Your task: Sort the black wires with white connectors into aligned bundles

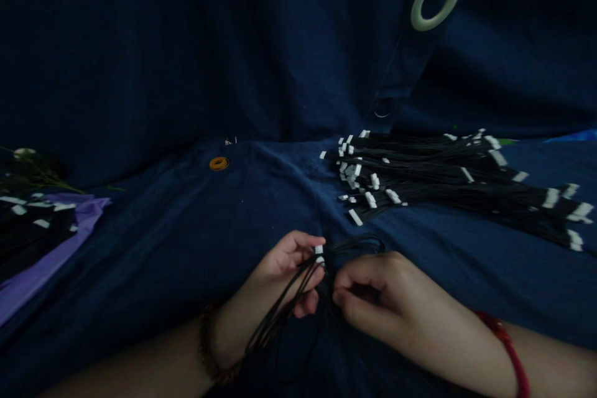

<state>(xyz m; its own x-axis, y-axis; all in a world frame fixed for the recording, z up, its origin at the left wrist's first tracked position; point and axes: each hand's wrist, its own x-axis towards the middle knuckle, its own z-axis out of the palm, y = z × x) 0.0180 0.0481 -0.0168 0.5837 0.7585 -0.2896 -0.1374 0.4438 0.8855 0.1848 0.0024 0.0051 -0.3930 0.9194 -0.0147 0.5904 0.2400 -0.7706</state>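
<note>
- The left hand (291, 270) is closed around a small bundle of black cords (280, 317), thumb and forefinger pinching them just below a white tip (319, 250) that pokes up between the fingers.
- The bundle's long axis runs on a slant — from the pinch down and to the left, across the left wrist (where a beaded bracelet (208, 348) sits) and out of view at the bottom edge.
- The right hand (380, 298) is curled into a loose fist just beside the left, fingertips turned toward the pinch; it seems to be gripping some of the same cords, though the dim light hides exactly what lies inside its fingers.
- A loop of the cords (357, 242) arcs over the gap between the two hands, lying on the blue cloth (186, 230).
- So the cord ends sit at the left hand's fingertips, immediately left of the right hand — both hands are on them, the left holding more plainly.
- A red bracelet (510, 351) circles the right wrist.
- Well apart, up and to the right, lies a large pile of cords (457, 180) with white tips, stretched left to right.
- At the far left, more cords rest on a purple sheet (41, 261).
- A pale ring (436, 0) is set in the cloth above; a small orange ring (219, 163) lies on the cloth further left.
</note>
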